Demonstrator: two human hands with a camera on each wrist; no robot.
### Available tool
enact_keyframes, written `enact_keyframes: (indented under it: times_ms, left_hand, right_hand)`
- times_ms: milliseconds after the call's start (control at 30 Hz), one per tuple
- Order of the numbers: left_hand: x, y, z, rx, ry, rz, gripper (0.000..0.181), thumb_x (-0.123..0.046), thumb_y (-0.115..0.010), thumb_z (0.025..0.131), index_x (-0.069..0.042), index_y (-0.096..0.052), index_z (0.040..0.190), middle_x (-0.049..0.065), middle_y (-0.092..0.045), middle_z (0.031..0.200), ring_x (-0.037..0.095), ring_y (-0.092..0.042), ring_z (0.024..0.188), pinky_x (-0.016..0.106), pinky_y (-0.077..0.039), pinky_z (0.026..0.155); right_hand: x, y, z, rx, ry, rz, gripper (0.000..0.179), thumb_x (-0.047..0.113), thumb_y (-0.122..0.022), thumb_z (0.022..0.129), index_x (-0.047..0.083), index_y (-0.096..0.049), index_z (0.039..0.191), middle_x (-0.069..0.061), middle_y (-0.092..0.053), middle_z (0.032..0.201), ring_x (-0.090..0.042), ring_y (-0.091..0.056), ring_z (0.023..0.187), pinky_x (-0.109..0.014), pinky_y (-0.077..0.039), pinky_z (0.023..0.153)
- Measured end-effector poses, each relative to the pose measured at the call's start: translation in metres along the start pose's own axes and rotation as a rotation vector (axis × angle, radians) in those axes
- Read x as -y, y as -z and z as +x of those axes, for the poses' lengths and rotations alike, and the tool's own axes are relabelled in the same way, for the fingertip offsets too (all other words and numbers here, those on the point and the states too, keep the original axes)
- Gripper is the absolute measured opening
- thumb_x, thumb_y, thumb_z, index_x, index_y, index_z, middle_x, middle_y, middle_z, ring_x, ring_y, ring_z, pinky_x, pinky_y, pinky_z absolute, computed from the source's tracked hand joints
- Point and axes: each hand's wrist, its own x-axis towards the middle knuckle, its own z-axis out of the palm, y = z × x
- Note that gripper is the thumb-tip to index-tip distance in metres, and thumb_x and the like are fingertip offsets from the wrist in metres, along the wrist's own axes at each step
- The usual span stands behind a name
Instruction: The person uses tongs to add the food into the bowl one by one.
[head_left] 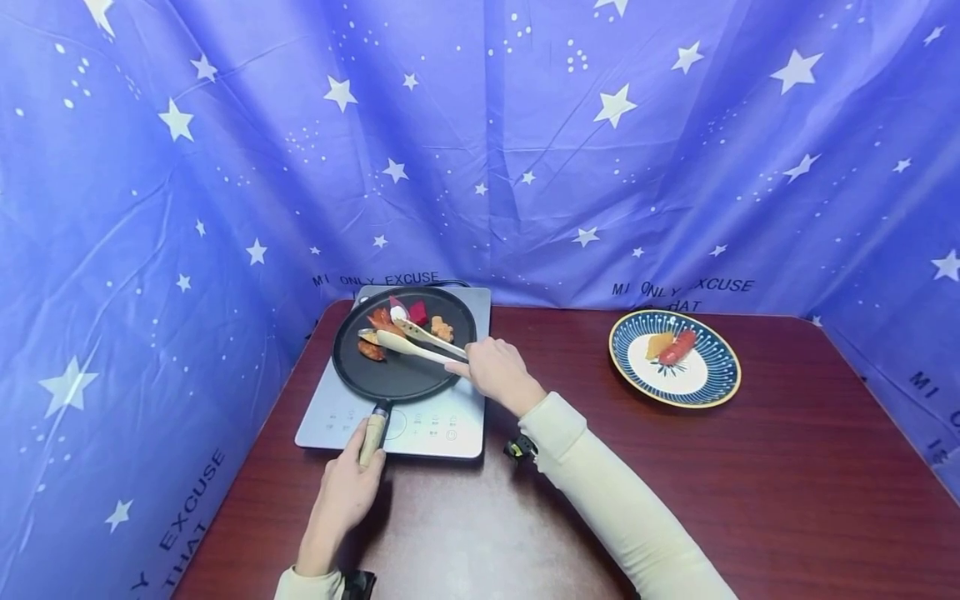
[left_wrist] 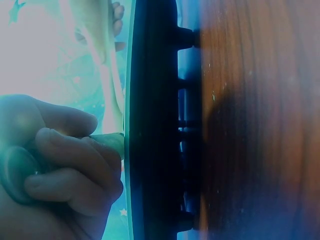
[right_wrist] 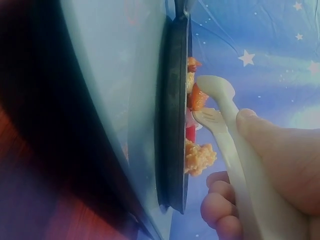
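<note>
A round black frying pan [head_left: 397, 382] sits on a white induction cooker [head_left: 330, 412]. My left hand [head_left: 348, 492] grips its pale handle [head_left: 372, 439], fingers curled round it. In my right hand [head_left: 498, 371] are cream-coloured tongs [head_left: 420, 351], held low over the pan. Their two tips lie apart among the food, by an orange-red piece [right_wrist: 199, 96] in the right wrist view; whether they pinch it, I cannot tell. Also in the pan are a browned piece [head_left: 371, 351], a dark red chunk [head_left: 417, 313] and a bumpy golden fried piece [head_left: 442, 328].
To the right, a blue-patterned plate [head_left: 720, 390] holds a red sausage [head_left: 677, 347] and a yellow-orange piece [head_left: 658, 343]. Everything stands on a reddish-brown wooden table [head_left: 562, 358]. A blue star-printed curtain [head_left: 525, 225] hangs behind and at both sides.
</note>
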Motion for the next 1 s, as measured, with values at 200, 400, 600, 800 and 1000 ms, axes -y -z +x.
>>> enact_keyframes:
  times_ms: [200,400,600,800,1000]
  left_hand:
    - [-0.0007,0.0003,-0.0002,0.001,-0.005,0.001,0.057,-0.023,-0.054,0.092,-0.009,-0.038,0.145,0.025,-0.063,0.107,0.023,-0.056,0.070,0.046,-0.046,0.069]
    - [-0.0004,0.0009,0.0004,0.007,0.005,0.001,0.057,-0.023,-0.054,0.093,-0.009,-0.037,0.145,0.025,-0.063,0.106,0.022,-0.055,0.068,0.045,-0.045,0.066]
    - [-0.0005,0.0007,0.0010,0.010,0.002,0.005,0.057,-0.023,-0.053,0.093,-0.009,-0.036,0.146,0.026,-0.061,0.111,0.024,-0.056,0.073,0.046,-0.045,0.069]
    - [-0.0011,0.0007,0.0016,0.002,-0.010,0.005,0.057,-0.022,-0.053,0.093,-0.008,-0.037,0.145,0.026,-0.062,0.110,0.025,-0.057,0.073,0.047,-0.045,0.070]
    - [-0.0015,0.0012,0.0002,0.009,0.004,0.009,0.057,-0.023,-0.053,0.093,-0.008,-0.036,0.145,0.026,-0.063,0.107,0.025,-0.057,0.073,0.048,-0.045,0.070]
  right_hand:
    - [0.0031,0.0005,0.0029,0.009,-0.027,0.015,0.047,0.051,-0.057,0.089,0.011,-0.055,0.066,-0.005,-0.048,0.055,-0.022,-0.048,0.046,-0.037,-0.040,0.043]
    - [0.0052,0.0009,0.0050,0.003,-0.030,0.010,0.048,0.052,-0.056,0.090,0.011,-0.055,0.066,-0.005,-0.049,0.056,-0.023,-0.049,0.047,-0.037,-0.040,0.043]
    - [0.0050,0.0013,0.0042,0.015,-0.045,0.003,0.047,0.053,-0.055,0.089,0.011,-0.055,0.068,-0.005,-0.049,0.057,-0.022,-0.049,0.048,-0.037,-0.040,0.044]
    - [0.0033,0.0041,0.0012,0.035,-0.068,-0.008,0.048,0.054,-0.055,0.089,0.011,-0.056,0.068,-0.005,-0.050,0.058,-0.022,-0.050,0.049,-0.037,-0.041,0.045]
    - [0.0031,0.0066,-0.0044,0.056,-0.069,-0.020,0.047,0.053,-0.056,0.089,0.011,-0.054,0.068,-0.005,-0.050,0.059,-0.022,-0.049,0.049,-0.038,-0.042,0.045]
